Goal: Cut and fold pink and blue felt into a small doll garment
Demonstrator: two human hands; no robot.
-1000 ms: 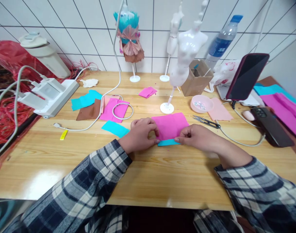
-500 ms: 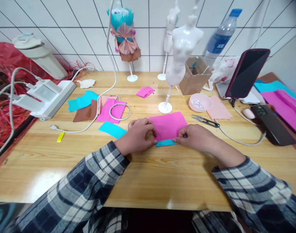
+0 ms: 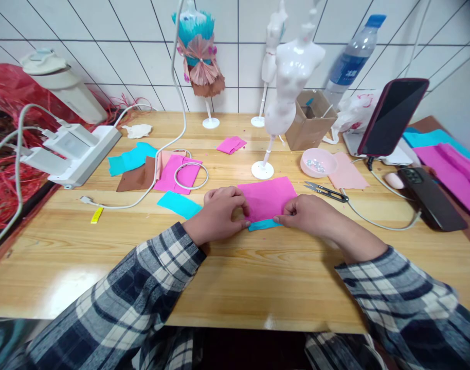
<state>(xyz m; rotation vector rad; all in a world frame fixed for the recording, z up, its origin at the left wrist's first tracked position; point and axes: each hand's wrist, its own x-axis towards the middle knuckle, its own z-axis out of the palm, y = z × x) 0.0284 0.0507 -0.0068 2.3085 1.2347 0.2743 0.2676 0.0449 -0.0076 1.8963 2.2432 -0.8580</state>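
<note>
A pink sheet of crepe paper (image 3: 264,198) lies on the table in front of me, with a blue strip of crepe paper (image 3: 263,224) along its near edge. My left hand (image 3: 225,213) pinches the left end of the two, thumb at the blue strip and fingers curled over the pink. At the right end, my right hand (image 3: 306,216) pinches the same near edge between thumb and forefinger. Another blue strip (image 3: 178,204) lies just left of my left hand. Thread snips (image 3: 325,191) rest beyond my right hand.
A white mannequin (image 3: 292,77) on a stand rises behind the paper; a dressed mannequin (image 3: 201,56) stands farther back. On the right are a pink bowl of beads (image 3: 305,167), a propped phone (image 3: 395,118) and a dark phone (image 3: 431,198). A white cable (image 3: 184,103) crosses the left side, near a power strip (image 3: 100,154).
Both hands keep their pinch on the paper, and the right hand has shifted very slightly left. The blue strip's near edge looks a little more curved. The view has tilted slightly.
</note>
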